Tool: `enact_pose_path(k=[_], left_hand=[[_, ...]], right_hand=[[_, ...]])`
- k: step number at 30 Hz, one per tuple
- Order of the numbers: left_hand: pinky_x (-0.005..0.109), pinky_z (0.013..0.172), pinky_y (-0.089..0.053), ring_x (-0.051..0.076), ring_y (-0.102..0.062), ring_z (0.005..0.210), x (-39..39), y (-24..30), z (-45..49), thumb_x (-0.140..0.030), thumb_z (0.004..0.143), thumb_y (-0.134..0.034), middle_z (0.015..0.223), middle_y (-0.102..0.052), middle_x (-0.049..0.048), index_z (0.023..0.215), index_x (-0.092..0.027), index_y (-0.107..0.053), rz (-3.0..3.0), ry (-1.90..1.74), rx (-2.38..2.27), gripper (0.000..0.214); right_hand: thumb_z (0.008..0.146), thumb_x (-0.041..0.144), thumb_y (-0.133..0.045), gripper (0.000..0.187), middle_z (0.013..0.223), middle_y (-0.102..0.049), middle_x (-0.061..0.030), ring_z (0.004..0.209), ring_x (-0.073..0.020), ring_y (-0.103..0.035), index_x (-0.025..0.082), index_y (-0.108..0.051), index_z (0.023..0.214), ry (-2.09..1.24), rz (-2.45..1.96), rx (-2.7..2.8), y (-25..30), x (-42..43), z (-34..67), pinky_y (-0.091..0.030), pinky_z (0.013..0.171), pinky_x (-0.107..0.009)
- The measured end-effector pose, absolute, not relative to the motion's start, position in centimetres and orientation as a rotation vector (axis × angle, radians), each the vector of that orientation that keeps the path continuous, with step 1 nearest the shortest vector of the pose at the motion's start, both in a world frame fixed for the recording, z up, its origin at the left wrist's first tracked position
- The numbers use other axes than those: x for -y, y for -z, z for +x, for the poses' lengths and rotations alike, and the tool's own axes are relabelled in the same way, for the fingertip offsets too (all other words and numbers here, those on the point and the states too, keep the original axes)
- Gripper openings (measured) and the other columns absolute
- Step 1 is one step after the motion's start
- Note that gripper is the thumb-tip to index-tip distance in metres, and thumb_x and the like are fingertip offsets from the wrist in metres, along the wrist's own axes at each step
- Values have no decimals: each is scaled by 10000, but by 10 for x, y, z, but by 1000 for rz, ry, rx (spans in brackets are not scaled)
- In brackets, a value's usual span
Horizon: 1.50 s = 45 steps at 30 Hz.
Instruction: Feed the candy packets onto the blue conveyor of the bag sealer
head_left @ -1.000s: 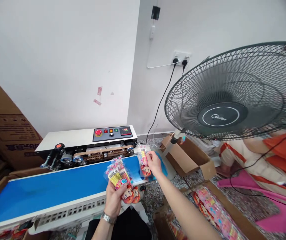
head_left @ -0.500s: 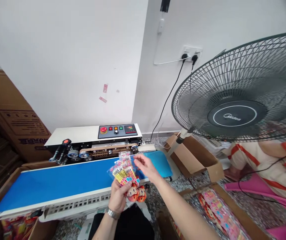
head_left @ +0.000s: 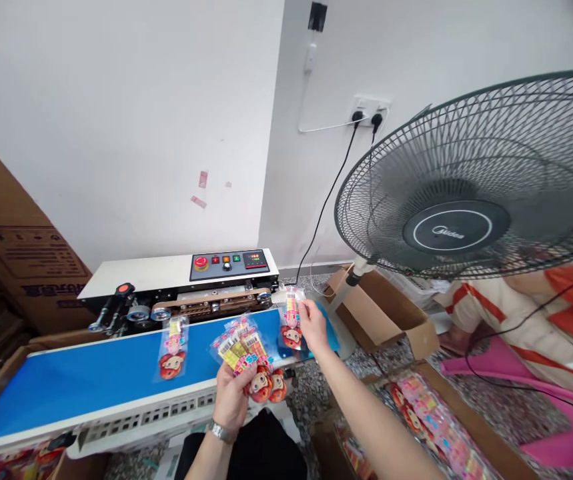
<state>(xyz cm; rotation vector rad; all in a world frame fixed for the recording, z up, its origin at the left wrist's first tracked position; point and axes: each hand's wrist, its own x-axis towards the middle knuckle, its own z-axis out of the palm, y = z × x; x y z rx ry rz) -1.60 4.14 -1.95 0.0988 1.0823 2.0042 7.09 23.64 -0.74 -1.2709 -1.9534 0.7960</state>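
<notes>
Left hand: closed around a bundle of packets. The bundle is held fanned out above the near edge of the blue belt. A wristwatch is worn on this wrist.

Right hand: the fingers are pinched on a single packet, which is gripped by its right side.

Single packet: it is held at the right end of the blue belt, with its top edge just beside the entry of the sealing machine. A printed cartoon face is seen at its lower end. Whether it already touches the belt cannot be told.

Loose packet: it is laid flat on the blue belt, to the left of the bundle and well apart from both hands. Its top edge is turned to the machine.

Sealing machine: it is placed along the far side of the belt. A control panel with a red button is seen on top.

Surroundings: a standing fan is placed at the right. An open carton with more packets is seen under the right forearm.
</notes>
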Motion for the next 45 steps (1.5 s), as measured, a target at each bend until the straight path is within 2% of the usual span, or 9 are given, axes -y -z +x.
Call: enact_pose_path(k=[6, 9, 12, 15, 17, 21, 28, 36, 45], left_hand=[[351, 723, -507, 222, -656, 766, -41, 20, -17, -172, 572, -775, 882, -705, 93, 999, -146, -593, 119, -1990, -1100, 464], [350, 712, -506, 220, -655, 751, -42, 19, -16, -169, 567, -775, 870, -701, 87, 1036, -151, -578, 130, -2004, -1106, 508], [361, 730, -502, 227, -655, 776, -42, 18, -16, -160, 573, -769, 884, -698, 80, 1096, -170, -549, 137, -2018, -1076, 567], [364, 742, -498, 226, -653, 785, -43, 16, -15, -154, 571, -767, 902, -693, 80, 1116, -180, -539, 140, -2036, -1049, 592], [361, 741, -497, 224, -652, 781, -42, 16, -14, -158, 566, -770, 907, -691, 80, 1110, -181, -546, 142, -2043, -1041, 589], [334, 716, -495, 206, -648, 747, -42, 13, -11, -178, 574, -771, 868, -695, 68, 1082, -179, -571, 154, -2025, -1033, 546], [332, 721, -490, 209, -648, 739, -45, 12, -8, -190, 567, -778, 848, -700, 70, 1036, -170, -604, 174, -1996, -1033, 500], [345, 766, -488, 215, -648, 806, -47, 15, -9, -182, 593, -766, 899, -700, 78, 1047, -173, -597, 132, -2040, -1029, 484], [305, 700, -500, 194, -653, 726, -44, 19, -13, -207, 548, -791, 829, -708, 56, 945, -163, -627, 60, -2038, -1093, 432]], right_hand=[[829, 266, -428, 218, 753, -666, -51, 732, -201, -610, 194, -631, 861, -757, -1356, 2245, 16, -257, 50, -397, 637, -254], [802, 245, -480, 217, 831, -670, -50, 768, -193, -612, 198, -621, 960, -792, -1266, 2271, 12, -244, 38, -415, 689, -259], [836, 347, -463, 283, 950, -654, -49, 793, -172, -609, 209, -573, 1058, -1097, -1007, 2202, 3, -221, 39, -448, 696, -260], [847, 437, -448, 311, 869, -655, -28, 724, -152, -608, 207, -592, 1001, -1527, -762, 2112, -3, -196, 50, -464, 604, -236], [840, 431, -471, 301, 831, -651, -20, 704, -144, -595, 201, -618, 967, -1588, -710, 2099, -5, -183, 55, -458, 582, -227], [835, 394, -491, 277, 873, -654, -22, 765, -151, -588, 200, -637, 969, -1568, -679, 2063, -8, -172, 57, -465, 645, -244], [769, 396, -575, 223, 638, -555, 29, 600, -119, -509, 187, -559, 693, -1380, -806, 1982, -9, -165, 53, -423, 583, -226], [793, 417, -548, 228, 720, -557, 7, 668, -135, -523, 191, -531, 777, -1578, -750, 1730, -3, -159, 51, -422, 619, -230], [793, 427, -456, 227, 587, -544, 25, 509, -142, -512, 205, -496, 815, -1101, -1170, 1734, 20, -221, 62, -375, 485, -227]])
